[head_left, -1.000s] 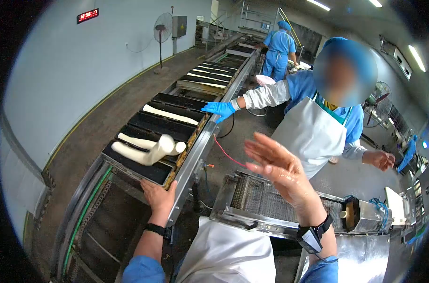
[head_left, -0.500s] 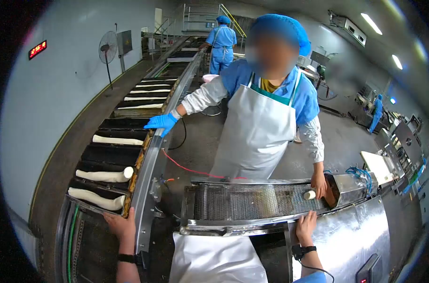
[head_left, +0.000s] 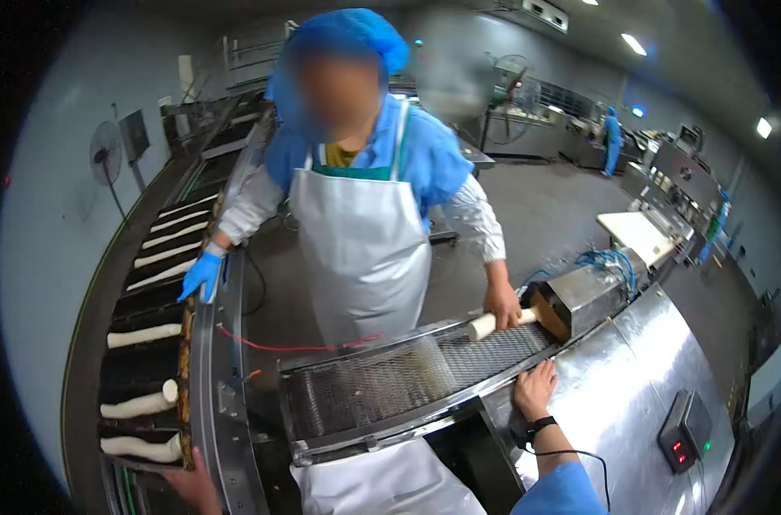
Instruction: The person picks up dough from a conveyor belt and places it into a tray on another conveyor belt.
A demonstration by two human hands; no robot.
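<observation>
Right hand [head_left: 534, 388] is laid flat, fingers spread and nothing gripped, on the steel edge just beside the mesh conveyor [head_left: 382, 386]. Left hand [head_left: 188, 482] is only half seen at the bottom of the frame, pressed against the near end of the tray line [head_left: 145, 378]; whether anything is gripped can't be told.

Going outward from the mesh conveyor: at its far right end a dough roll [head_left: 486, 324] is being pushed out of the steel extruder [head_left: 579, 300], and it's touched by a co-worker's bare hand [head_left: 502, 305] from the opposite side. The co-worker's other hand, in a blue glove [head_left: 200, 276], is rested on the rail left of the conveyor. Beyond that rail, dark trays with dough logs [head_left: 141, 402] are lined up.

What could go wrong, as a guess: the dough roll is soft and only partly out, so it could be stretched or torn if it's pulled early. The right hand is parked very near the moving mesh, so fingers could be caught if it's slid inward. Two people reaching for the same roll could also bump.
</observation>
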